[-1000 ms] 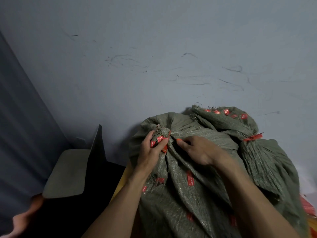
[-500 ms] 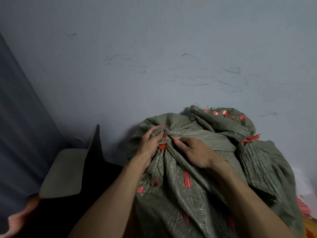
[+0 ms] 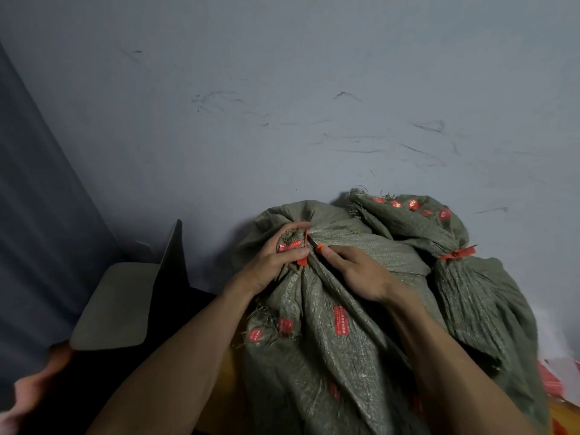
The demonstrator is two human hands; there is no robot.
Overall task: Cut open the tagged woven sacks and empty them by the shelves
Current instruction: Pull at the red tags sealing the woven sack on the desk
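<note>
A grey-green woven sack [image 3: 329, 340] with red printed marks lies in front of me, its neck gathered and tied with a red tag tie [image 3: 303, 249]. My left hand [image 3: 276, 259] grips the bunched neck and the tag. My right hand [image 3: 354, 271] lies on the sack just right of the tie and holds a small orange-tipped cutter [image 3: 317, 245] whose tip touches the tie. A second green sack [image 3: 470, 293] lies behind and to the right, its neck closed by another red tie [image 3: 458, 253].
A scuffed grey wall [image 3: 282, 105] rises right behind the sacks. A dark flap and a pale grey panel [image 3: 116, 306] stand to the left. Red and yellow material [image 3: 558, 390] shows at the lower right edge. A dark grey surface [image 3: 37, 199] slants along the left.
My left hand has shifted its grip up on the gathered neck, and the red tag now stands out between its fingers. My right hand with the cutter has moved closer to the tie.
</note>
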